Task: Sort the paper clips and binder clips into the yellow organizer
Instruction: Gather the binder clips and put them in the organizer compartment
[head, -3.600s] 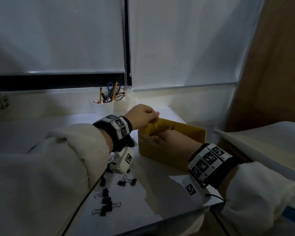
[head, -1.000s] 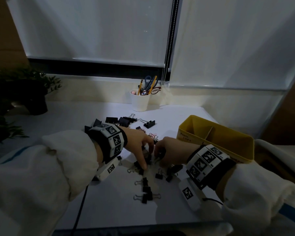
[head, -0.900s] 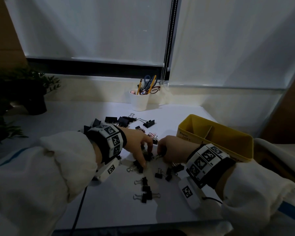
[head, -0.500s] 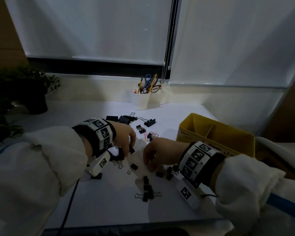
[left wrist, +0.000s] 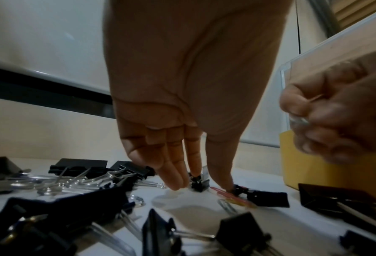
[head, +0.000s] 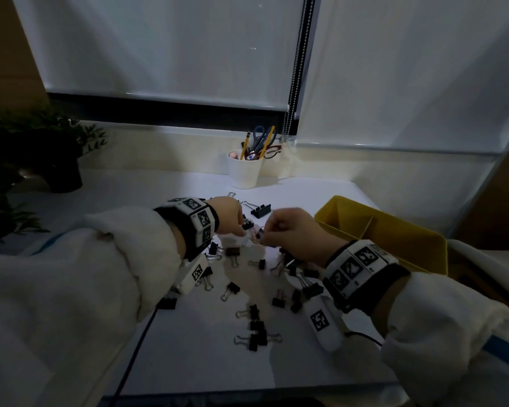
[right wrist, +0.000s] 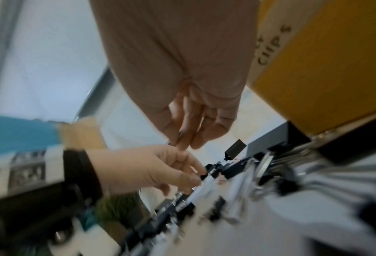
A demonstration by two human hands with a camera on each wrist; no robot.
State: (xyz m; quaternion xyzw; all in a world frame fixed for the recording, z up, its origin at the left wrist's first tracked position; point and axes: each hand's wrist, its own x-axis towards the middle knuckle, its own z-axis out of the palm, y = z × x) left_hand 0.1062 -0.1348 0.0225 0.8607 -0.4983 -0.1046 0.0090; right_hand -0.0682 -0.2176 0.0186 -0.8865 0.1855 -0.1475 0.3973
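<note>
A white surface (head: 188, 362) runs under drawn blinds in a dim room, strewn with clips. Nearest, toward 6 o'clock, a row of small black binder clips (head: 254, 327) lies loose with wire handles splayed. Further in, the left hand (head: 227, 215) reaches down at about 11 o'clock of the pile. Its fingers (left wrist: 178, 173) point straight down and close on a small binder clip (left wrist: 199, 181) between fingertip and thumb; the clip sits on the surface, seemingly just being picked. A red paper clip (left wrist: 228, 194) lies beside the thumb. The right hand (head: 294, 230) is raised just beside it, fingers curled, pinching a thin wire piece (left wrist: 301, 119), likely a paper clip, though blur prevents certainty. It looks kept there so both hands can gather before one trip. At 2 o'clock the yellow organizer (head: 394, 245) stands within easy reach of the right hand, its divider giving each clip type its own compartment. What lies inside is hidden. Farthest back, at 12 o'clock, stands a white cup (head: 244, 171) of pencils and scissors, with a dark plant (head: 41, 148) at 10 o'clock.
</note>
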